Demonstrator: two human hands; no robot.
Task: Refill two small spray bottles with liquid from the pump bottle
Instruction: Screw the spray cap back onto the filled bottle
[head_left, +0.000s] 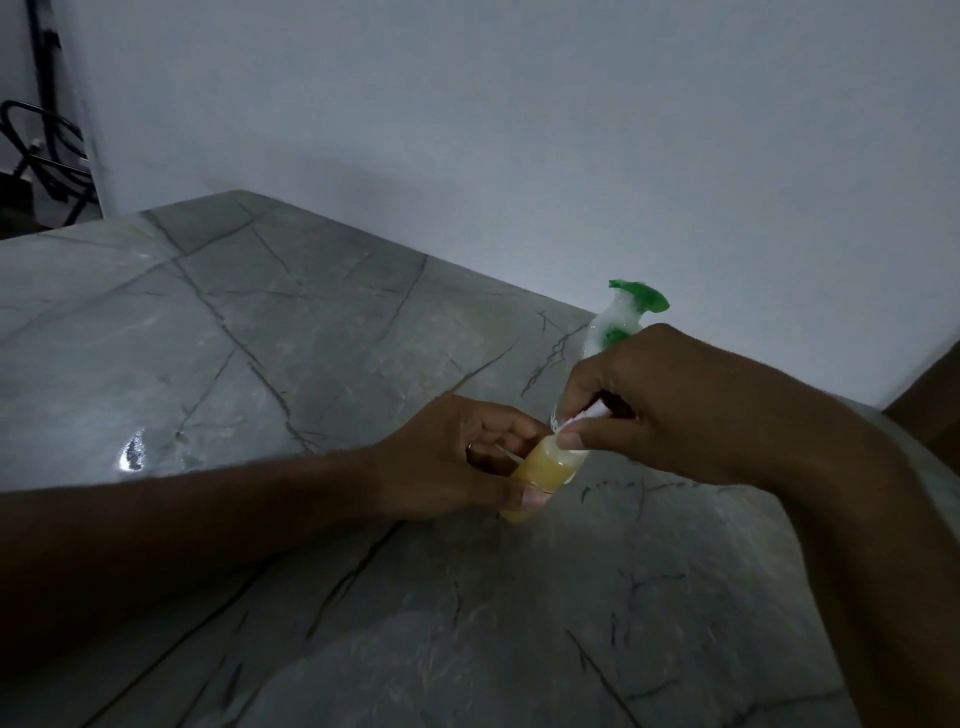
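A small clear spray bottle (545, 470) filled with yellow liquid tilts above the grey marble table (260, 364). My left hand (457, 462) grips its body, thumb across the lower part. My right hand (670, 405) pinches the white spray top (582, 415) at the bottle's neck. Behind my right hand stands the pump bottle (623, 322) with a green pump head, mostly hidden by that hand. No second small bottle is in view.
A white wall runs along the table's far edge. At the far left, beyond the table's corner, dark cables and a stand (41, 140) are visible. A bright glare spot (132, 454) lies on the table at the left.
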